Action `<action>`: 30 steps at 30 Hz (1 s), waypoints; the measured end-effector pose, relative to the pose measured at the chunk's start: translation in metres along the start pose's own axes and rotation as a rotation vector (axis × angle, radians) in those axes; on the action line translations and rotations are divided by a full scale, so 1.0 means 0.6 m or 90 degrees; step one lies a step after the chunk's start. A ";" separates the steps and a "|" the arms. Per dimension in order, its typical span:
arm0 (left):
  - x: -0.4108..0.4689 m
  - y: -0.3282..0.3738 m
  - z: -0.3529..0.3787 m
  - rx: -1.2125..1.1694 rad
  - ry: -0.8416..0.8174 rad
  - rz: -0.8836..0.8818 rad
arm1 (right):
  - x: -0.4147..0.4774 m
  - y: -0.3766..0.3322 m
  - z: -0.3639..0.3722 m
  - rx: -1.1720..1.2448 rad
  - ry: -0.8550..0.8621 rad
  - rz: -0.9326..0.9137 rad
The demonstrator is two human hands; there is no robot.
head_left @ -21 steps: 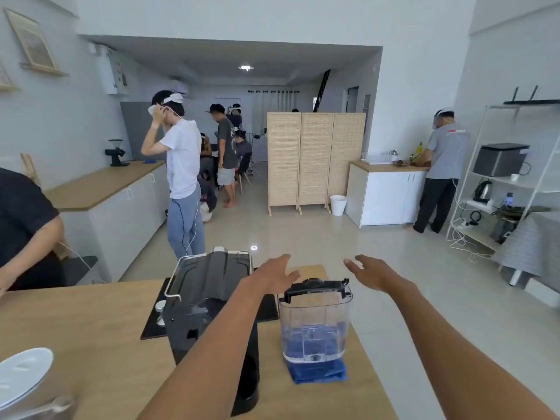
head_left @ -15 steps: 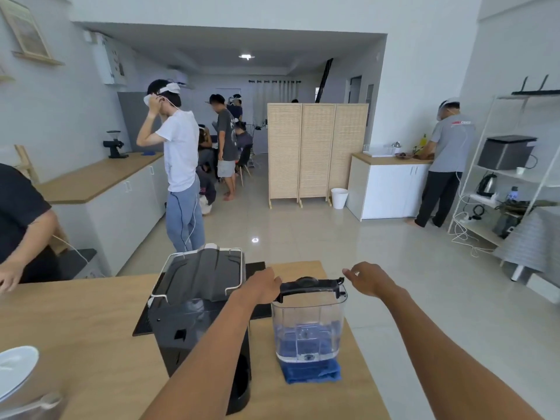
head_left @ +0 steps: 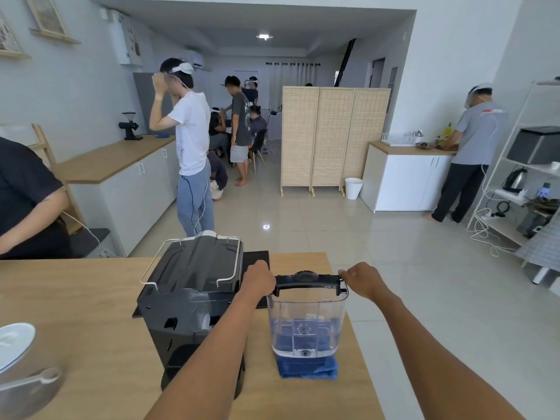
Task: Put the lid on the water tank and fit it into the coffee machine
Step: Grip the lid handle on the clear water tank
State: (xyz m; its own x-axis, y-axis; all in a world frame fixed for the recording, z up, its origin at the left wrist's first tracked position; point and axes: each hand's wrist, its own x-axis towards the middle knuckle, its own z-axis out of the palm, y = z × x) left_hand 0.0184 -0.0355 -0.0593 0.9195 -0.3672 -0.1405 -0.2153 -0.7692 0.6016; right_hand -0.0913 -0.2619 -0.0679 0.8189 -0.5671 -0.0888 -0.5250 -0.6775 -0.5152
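Note:
A clear plastic water tank [head_left: 306, 325] with some water in it stands on a folded blue cloth [head_left: 307, 368] near the table's right edge. A black lid [head_left: 307, 281] lies across the tank's top. My left hand [head_left: 257, 281] grips the lid's left end and my right hand [head_left: 362, 280] grips its right end. The black coffee machine [head_left: 191, 298] stands just left of the tank, its back toward me, with my left forearm crossing in front of it.
A black mat [head_left: 256, 260] lies behind the machine on the wooden table [head_left: 75, 313]. A white saucer [head_left: 12, 344] and a spoon [head_left: 33, 380] sit at the near left. A person in black sits at the table's left; others stand farther off.
Both hands have come down from above the tank and closed on the two ends of the lid. The camera has tilted down and nearer.

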 end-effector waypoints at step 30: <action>-0.008 -0.014 0.003 -0.068 0.095 0.187 | -0.036 0.051 -0.003 0.365 0.032 -0.042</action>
State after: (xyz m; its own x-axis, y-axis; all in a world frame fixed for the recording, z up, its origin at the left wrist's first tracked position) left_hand 0.0150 -0.0283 -0.0653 0.8628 -0.4787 0.1623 -0.4494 -0.5794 0.6799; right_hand -0.1255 -0.2710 -0.0799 0.8259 -0.5638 -0.0075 -0.2526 -0.3580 -0.8989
